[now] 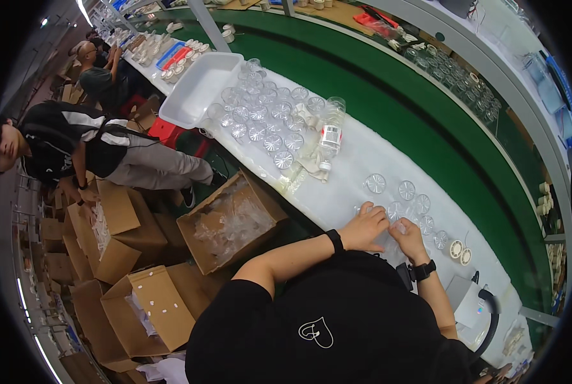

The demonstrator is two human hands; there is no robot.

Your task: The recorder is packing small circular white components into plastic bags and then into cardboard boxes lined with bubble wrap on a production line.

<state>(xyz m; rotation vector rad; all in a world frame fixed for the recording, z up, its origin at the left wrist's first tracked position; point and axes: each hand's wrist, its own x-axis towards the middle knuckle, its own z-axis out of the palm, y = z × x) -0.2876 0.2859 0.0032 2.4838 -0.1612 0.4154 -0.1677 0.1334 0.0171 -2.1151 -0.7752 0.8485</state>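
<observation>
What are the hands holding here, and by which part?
Both hands, left hand and right hand, meet over a small clear plastic piece on the white table; the exact hold cannot be told.

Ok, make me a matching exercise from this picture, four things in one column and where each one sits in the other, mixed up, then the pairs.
Things:
1. white tray
2. open cardboard box
3. clear bottle
4. left hand

Places:
A. on the floor beside the bench
B. at the bench's near edge, next to the right hand
C. far end of the white bench
D. lying mid-bench beside the clear round lids

Pairs: 1-C, 2-A, 3-D, 4-B
</observation>
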